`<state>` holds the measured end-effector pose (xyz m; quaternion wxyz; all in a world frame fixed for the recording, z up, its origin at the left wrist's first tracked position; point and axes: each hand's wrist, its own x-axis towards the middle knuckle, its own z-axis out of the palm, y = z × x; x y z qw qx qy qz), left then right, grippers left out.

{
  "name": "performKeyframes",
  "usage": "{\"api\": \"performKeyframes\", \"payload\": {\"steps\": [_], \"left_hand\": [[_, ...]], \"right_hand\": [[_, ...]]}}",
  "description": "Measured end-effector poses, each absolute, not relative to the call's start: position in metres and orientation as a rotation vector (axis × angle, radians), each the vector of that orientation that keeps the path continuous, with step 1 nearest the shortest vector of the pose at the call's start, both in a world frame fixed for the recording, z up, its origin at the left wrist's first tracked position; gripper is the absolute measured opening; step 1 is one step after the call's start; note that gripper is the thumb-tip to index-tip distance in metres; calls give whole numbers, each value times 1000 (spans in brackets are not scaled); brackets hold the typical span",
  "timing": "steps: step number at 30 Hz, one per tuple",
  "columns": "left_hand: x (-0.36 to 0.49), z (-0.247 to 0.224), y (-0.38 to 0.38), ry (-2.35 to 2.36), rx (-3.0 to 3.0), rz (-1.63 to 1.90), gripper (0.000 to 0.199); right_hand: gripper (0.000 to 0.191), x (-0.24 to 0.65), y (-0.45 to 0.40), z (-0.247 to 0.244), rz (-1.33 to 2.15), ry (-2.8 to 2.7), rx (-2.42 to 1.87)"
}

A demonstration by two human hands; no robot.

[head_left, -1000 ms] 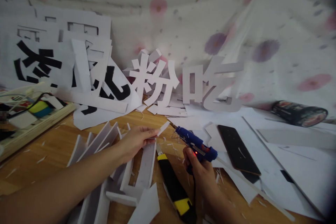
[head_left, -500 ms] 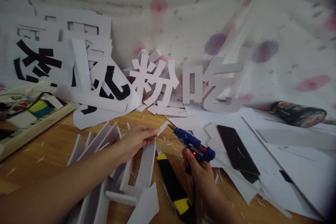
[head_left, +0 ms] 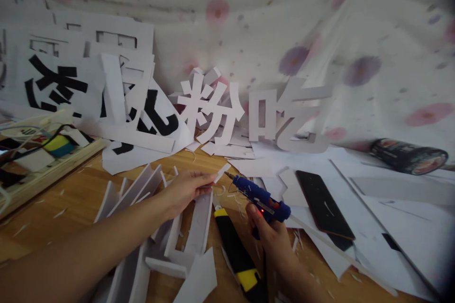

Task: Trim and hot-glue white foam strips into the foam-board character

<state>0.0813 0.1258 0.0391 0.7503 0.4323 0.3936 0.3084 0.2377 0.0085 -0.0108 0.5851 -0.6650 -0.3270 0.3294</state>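
Observation:
My left hand (head_left: 194,187) pinches a small white foam-board strip (head_left: 222,172) between thumb and fingers. It is held just above a white foam-board character (head_left: 199,225) with raised walls, lying on the table. My right hand (head_left: 268,229) is wrapped round the handle of a blue hot glue gun (head_left: 258,193) with a red light lit. The gun's nozzle points left, close to the strip; whether they touch I cannot tell. Between my hands lies a black and yellow utility knife (head_left: 236,251). A white offcut (head_left: 199,277) lies near the front edge.
Finished white characters (head_left: 213,109) stand at the back, beside printed sheets (head_left: 57,80). A black phone (head_left: 325,203) lies on white boards (head_left: 391,227) at right. A dark cylindrical can (head_left: 408,156) lies behind. A wooden tray (head_left: 81,161) with cables sits at left.
The glue gun's nozzle has moved slightly left along the strip. My left hand keeps its hold on the strip, and the whole view has shifted a little.

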Motion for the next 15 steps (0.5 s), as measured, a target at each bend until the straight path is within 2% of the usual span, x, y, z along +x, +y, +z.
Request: {"api": "performKeyframes", "payload": {"steps": [8,15], "left_hand": [[80,37,127,832,946,683,25],[80,35,128,838,929,695,25]], "right_hand": [[55,232,9,1,800,-735,-1564],[48,234,6,-2,685,-820,-1589]]}}
